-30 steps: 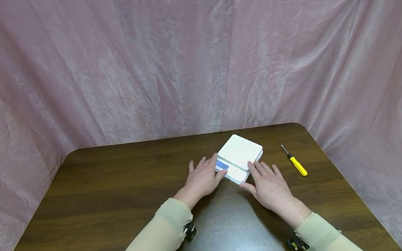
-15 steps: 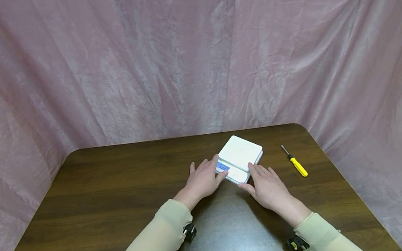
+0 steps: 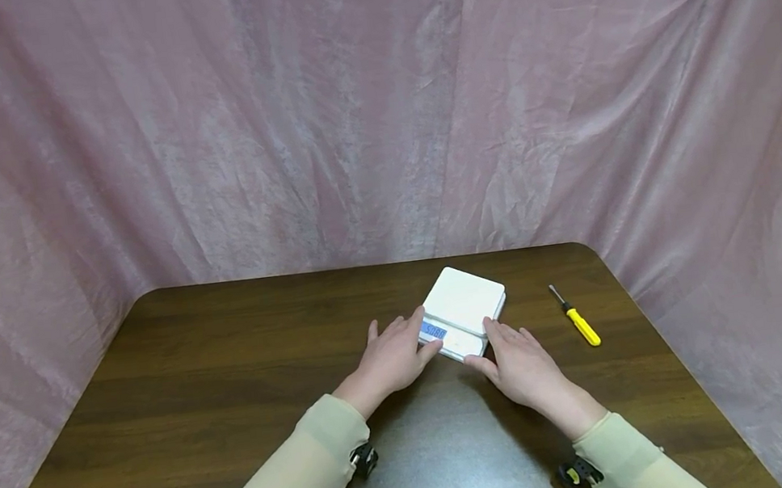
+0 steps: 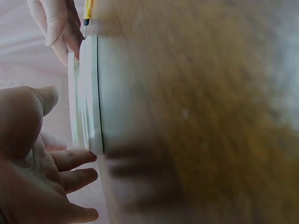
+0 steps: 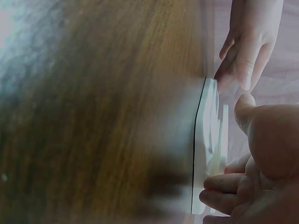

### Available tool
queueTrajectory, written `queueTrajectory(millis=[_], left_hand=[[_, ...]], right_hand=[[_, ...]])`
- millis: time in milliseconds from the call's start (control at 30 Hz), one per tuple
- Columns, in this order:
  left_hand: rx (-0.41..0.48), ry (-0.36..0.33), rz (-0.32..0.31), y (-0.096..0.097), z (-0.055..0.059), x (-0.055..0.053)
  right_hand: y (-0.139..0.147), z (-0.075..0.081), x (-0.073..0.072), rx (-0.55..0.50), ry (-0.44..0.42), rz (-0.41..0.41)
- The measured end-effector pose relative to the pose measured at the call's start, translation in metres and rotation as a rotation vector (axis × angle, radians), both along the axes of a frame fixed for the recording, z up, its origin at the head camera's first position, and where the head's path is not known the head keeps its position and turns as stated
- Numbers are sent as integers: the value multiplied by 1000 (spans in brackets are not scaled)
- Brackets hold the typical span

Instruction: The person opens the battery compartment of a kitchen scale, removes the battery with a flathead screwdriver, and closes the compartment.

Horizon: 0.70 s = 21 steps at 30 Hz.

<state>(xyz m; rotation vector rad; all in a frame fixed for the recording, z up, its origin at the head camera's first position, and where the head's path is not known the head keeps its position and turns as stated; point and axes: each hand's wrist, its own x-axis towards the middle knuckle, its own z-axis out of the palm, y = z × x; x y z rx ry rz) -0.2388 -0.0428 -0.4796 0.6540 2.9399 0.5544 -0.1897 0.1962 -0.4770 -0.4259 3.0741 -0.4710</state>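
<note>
A white digital kitchen scale (image 3: pixel 465 298) lies at an angle on the brown wooden table, its blue display lit with digits. My left hand (image 3: pixel 396 356) is at its left front side, thumb by the display and fingers along the edge. At the right front side my right hand (image 3: pixel 520 362) touches the scale, index finger near the plate's corner and thumb at the front edge. In the left wrist view, the fingers (image 4: pixel 77 179) are mostly straight beside the scale's edge (image 4: pixel 91 93). The right wrist view has the fingers (image 5: pixel 224 183) against the scale's side.
To the right of the scale lies a yellow-handled screwdriver (image 3: pixel 581 326), its tip pointing to the back. A pink curtain (image 3: pixel 346 119) hangs behind the wooden table (image 3: pixel 195 382) and at its sides. Dark wrist cameras sit under both cuffs.
The scale has shifted slightly to the left and turned a little, with both hands staying against it. The digits on its display have changed. The screwdriver lies as before.
</note>
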Motion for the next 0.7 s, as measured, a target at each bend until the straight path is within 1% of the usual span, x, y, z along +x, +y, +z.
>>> queueTrajectory(millis=[167,500,700], left_hand=[[-3,12,-4,-4,1,6],[18,23,-17,-10,1,15],[1,24,-22,-13,2,21]], right_hand=[[-2,-1,-3,-10,-3,6],[-4,1,-8,-18,-2,23],[-6,1,-10,-33,0,35]])
